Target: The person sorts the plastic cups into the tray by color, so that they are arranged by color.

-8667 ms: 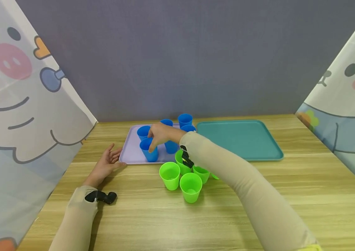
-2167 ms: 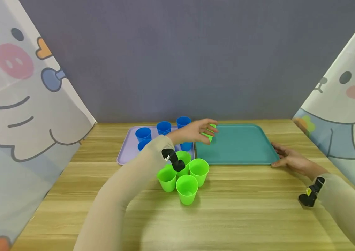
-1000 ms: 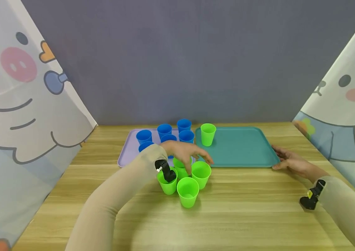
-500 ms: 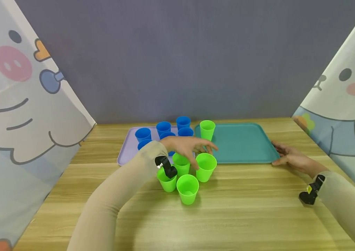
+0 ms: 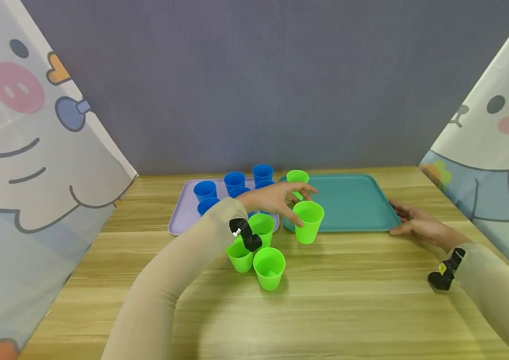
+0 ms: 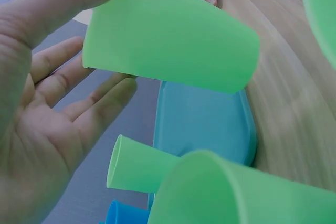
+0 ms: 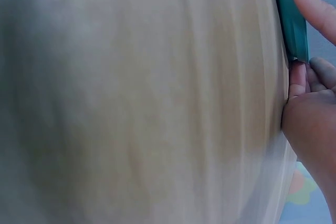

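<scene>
My left hand [image 5: 277, 197] holds a green plastic cup [image 5: 308, 225] near its rim, thumb on the near side and fingers behind. Upright, that cup hangs over the front edge of the teal tray [image 5: 349, 202]; in the left wrist view the held cup [image 6: 173, 35] fills the top. Another green cup [image 5: 297, 176] stands at the tray's back left corner, partly behind my fingers. Three more green cups [image 5: 269, 270] stand on the table, one partly under my wrist strap. My right hand [image 5: 421, 227] grips the teal tray's front right corner between thumb and fingers.
A lilac tray [image 5: 182, 212] on the left carries several blue cups [image 5: 205, 190], some hidden by my left forearm. The two trays lie side by side on the wooden table [image 5: 349, 300]. A grey wall stands behind, with printed cloth panels at both sides.
One green cup has come to stand on the teal tray. My left hand went back to the group, took another green cup and carried it rightward and back. My right hand stays put.
</scene>
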`<action>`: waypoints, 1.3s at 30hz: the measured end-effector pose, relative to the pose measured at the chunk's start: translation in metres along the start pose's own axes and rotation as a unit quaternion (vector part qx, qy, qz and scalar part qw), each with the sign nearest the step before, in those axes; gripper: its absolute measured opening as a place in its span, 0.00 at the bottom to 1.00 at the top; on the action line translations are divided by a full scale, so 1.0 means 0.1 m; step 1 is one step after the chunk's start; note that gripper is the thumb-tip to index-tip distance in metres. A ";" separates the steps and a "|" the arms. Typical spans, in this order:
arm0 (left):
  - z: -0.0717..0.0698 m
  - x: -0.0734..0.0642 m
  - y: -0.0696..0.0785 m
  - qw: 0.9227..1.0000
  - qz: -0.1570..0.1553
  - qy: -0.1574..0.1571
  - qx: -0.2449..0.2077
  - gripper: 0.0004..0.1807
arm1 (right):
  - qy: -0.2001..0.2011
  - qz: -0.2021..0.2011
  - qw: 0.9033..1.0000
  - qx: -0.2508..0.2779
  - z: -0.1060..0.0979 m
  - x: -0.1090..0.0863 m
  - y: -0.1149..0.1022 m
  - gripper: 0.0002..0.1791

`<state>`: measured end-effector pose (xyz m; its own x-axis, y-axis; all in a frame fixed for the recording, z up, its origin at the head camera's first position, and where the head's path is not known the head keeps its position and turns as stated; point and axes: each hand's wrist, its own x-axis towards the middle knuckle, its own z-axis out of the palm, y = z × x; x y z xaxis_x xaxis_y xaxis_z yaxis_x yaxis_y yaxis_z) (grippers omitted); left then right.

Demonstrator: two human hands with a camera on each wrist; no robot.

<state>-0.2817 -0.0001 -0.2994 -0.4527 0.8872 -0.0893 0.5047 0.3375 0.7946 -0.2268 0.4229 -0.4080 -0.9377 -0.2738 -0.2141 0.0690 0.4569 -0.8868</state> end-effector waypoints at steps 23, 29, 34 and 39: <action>0.05 0.43 0.00 0.991 -0.065 0.113 -0.013 0.48 | 0.003 0.003 1.000 0.013 -0.02 0.02 -0.03 0.57; 0.02 0.52 0.04 0.986 -0.070 0.144 -0.039 0.47 | 0.004 0.002 1.000 0.014 -0.01 0.01 -0.02 0.57; 0.00 0.59 0.02 0.980 -0.080 0.179 -0.022 0.46 | 0.005 0.003 1.000 0.015 -0.01 0.00 -0.01 0.57; 0.01 0.65 -0.03 0.974 -0.097 0.202 -0.027 0.46 | 0.008 0.002 1.000 0.014 0.00 0.01 -0.01 0.57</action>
<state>-0.3118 0.0570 -0.3082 -0.7938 0.6081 -0.0055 0.3460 0.4591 0.8182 -0.2275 0.4225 -0.4070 -0.9428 -0.2579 -0.2112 0.0824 0.4335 -0.8974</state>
